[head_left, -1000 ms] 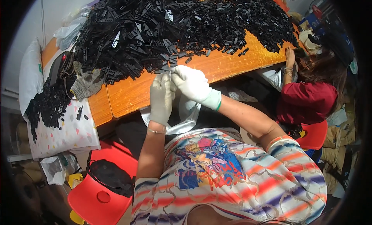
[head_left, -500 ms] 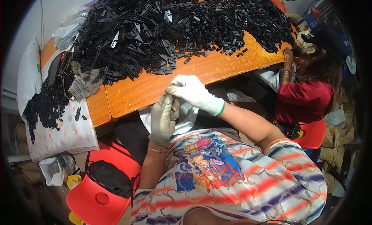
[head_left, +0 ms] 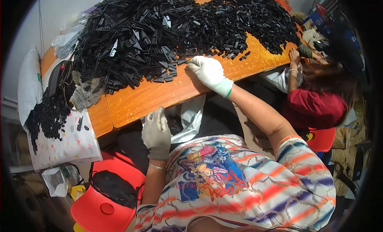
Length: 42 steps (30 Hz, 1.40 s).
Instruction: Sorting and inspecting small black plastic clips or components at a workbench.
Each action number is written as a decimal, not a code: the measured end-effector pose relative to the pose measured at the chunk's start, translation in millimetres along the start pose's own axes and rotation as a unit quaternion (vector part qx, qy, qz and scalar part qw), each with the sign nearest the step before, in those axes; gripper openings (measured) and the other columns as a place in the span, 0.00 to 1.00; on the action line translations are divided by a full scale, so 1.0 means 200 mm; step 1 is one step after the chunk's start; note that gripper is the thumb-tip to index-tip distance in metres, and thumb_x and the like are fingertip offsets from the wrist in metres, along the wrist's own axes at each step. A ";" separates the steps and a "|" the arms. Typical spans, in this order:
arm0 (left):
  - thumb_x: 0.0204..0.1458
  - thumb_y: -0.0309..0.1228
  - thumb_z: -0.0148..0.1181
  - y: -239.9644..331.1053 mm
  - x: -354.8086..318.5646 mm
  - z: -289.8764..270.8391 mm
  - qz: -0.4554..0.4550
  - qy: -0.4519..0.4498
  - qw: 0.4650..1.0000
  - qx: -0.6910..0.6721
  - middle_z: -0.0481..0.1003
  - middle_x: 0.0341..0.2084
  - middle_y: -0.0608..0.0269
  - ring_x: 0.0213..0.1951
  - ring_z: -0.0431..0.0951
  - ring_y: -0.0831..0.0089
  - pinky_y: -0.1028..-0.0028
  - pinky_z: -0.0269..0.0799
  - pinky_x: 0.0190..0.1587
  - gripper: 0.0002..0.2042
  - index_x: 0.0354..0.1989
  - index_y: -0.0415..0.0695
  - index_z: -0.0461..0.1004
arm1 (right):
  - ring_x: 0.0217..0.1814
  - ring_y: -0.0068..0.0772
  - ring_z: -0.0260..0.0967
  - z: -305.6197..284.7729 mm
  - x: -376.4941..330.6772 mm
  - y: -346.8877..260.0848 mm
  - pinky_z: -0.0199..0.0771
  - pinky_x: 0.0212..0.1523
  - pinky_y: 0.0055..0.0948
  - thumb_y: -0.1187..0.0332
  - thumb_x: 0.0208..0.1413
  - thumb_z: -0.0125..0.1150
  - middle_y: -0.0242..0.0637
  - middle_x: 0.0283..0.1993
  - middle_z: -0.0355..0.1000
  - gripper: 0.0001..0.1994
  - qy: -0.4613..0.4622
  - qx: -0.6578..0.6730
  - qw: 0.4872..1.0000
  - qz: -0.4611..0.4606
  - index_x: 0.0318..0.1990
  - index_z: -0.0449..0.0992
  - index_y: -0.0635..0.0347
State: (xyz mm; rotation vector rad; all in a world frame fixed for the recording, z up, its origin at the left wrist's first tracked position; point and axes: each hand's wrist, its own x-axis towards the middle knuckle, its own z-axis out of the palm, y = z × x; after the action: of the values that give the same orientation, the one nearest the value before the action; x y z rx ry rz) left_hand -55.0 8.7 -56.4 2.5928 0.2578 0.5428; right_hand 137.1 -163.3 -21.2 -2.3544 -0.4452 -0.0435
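A big heap of small black plastic parts (head_left: 167,28) covers most of the orange table (head_left: 159,96). My right hand (head_left: 207,72), in a white glove, rests on the table at the heap's near edge, with its curled fingertips on the loose parts there. Whether it grips one is hidden. My left hand (head_left: 156,132), in a grey glove, is down below the table edge over my lap. Its fingers are stretched out and nothing shows in it. It hangs beside a white plastic bag (head_left: 191,116) that lies in my lap.
Another person in a red top (head_left: 315,108) sits at the right, one hand at the table's far corner. On the left are a smaller pile of black parts (head_left: 48,112) on a patterned cloth, a grey glove (head_left: 85,94) and a red stool (head_left: 103,200) holding a black bag.
Both hands were together at the table edge. My left hand has dropped to my lap, and my right hand has reached forward to the heap.
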 end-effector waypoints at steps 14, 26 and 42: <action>0.56 0.38 0.55 0.12 0.49 0.14 -0.019 -0.050 0.997 0.048 0.75 0.36 0.57 0.38 0.77 0.54 0.59 0.73 0.39 0.11 0.45 0.53 0.74 | 0.38 0.52 0.75 0.10 0.16 0.07 0.74 0.40 0.42 0.56 0.48 0.64 0.50 0.33 0.76 0.14 0.003 -0.186 0.982 0.014 0.36 0.77 0.57; 0.52 0.36 0.60 0.02 0.36 -0.04 -0.073 -0.056 0.995 -0.029 0.76 0.36 0.57 0.40 0.77 0.56 0.60 0.72 0.40 0.09 0.37 0.45 0.74 | 0.29 0.29 0.74 -0.08 -0.05 -0.02 0.73 0.35 0.28 0.64 0.52 0.58 0.39 0.27 0.77 0.11 -0.163 0.148 0.970 0.100 0.32 0.79 0.64; 0.50 0.34 0.63 0.06 0.37 0.04 -0.028 -0.072 0.987 0.139 0.75 0.38 0.59 0.43 0.73 0.56 0.61 0.70 0.45 0.11 0.41 0.47 0.74 | 0.23 0.18 0.67 0.03 -0.22 -0.14 0.67 0.25 0.21 0.68 0.52 0.57 0.31 0.24 0.71 0.05 -0.227 0.363 0.897 0.107 0.30 0.72 0.61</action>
State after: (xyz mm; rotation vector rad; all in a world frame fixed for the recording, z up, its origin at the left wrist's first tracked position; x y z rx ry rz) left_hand 16.9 15.1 -33.0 2.8684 0.3803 0.3159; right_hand 86.7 -153.9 -13.9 -1.6341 -0.3360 0.6756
